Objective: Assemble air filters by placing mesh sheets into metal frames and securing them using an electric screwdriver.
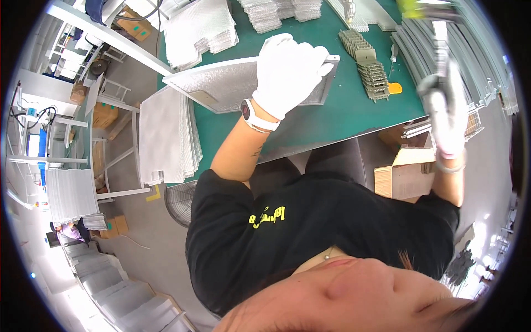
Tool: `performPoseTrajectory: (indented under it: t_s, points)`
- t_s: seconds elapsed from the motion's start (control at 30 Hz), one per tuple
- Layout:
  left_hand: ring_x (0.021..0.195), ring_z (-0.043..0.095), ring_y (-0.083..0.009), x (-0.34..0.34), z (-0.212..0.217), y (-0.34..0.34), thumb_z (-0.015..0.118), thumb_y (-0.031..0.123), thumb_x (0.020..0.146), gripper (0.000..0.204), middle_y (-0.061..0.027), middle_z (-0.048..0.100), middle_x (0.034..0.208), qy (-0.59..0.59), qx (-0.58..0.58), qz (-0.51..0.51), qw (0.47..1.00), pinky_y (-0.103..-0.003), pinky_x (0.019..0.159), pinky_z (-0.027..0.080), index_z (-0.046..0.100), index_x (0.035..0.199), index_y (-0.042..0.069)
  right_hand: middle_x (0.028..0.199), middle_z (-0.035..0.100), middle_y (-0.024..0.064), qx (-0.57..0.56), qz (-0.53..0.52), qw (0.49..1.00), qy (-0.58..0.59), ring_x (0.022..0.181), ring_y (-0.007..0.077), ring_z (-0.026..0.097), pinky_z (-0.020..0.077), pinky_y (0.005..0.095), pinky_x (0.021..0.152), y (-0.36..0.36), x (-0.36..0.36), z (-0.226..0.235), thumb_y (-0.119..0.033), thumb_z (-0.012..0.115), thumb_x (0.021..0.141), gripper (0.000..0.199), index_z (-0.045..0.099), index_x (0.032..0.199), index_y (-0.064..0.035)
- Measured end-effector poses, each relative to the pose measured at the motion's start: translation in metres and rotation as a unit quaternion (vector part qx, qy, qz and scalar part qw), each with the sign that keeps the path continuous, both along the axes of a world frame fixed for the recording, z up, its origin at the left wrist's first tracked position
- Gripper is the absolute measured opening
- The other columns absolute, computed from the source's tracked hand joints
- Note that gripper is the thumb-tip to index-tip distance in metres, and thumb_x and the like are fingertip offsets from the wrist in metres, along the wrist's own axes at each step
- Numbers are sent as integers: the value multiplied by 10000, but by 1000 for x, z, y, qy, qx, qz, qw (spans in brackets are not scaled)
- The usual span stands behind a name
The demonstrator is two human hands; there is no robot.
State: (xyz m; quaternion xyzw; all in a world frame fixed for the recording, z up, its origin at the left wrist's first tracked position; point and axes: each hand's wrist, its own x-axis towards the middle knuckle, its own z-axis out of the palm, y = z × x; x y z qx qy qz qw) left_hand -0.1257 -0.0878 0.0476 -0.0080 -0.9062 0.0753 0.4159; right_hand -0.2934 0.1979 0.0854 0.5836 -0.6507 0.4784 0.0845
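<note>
My left hand [290, 74], in a white glove, is closed over the upper edge of a framed silver mesh panel [232, 83]. The panel stands tilted on the green table, and a small tan plate [203, 99] shows on its face. Raised at the right, my right hand [449, 113], also gloved, grips the dark handle of a hammer [441, 47]. Its metal shaft points away from me, and its head, yellow-green at one end, is smeared by motion. Part of the panel is hidden behind my left hand.
Stacked silver mesh sheets [166, 133] lie left of the panel, with more mesh stacks [199, 30] behind it. Olive-coloured brackets [368, 69] stand in a row by a yellow-handled tool [394, 88]. Long grey frame strips [426, 55] cover the table's right end. Cardboard boxes [409, 155] sit below.
</note>
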Motion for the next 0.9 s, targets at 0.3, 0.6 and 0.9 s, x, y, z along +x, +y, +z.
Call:
performPoseTrajectory:
  t_s: [0.3,0.6,0.9]
  points:
    - [652,588,-194,-2,-5,-7,781,401,761,236,25,579,653,50,-3,-18,999,-380,859,503,697,820,188,1157,665,173,290,-30,924,249,938,315,679,553,361,807,-17,10,30,-60,573,972,468,515,1431,8]
    - [661,586,-193,-4,-9,-9,793,400,749,248,30,566,652,77,1,-11,997,-393,872,493,687,816,186,1126,667,234,268,-30,961,52,919,417,656,532,439,788,-28,10,-26,-56,589,923,566,495,1476,-127]
    - [636,529,-222,-9,-12,24,812,383,676,295,-4,489,620,140,73,20,987,-422,884,433,596,643,184,1332,501,253,6,-110,991,69,1164,413,535,410,460,1074,-125,-29,-83,-150,701,867,634,463,1441,-23]
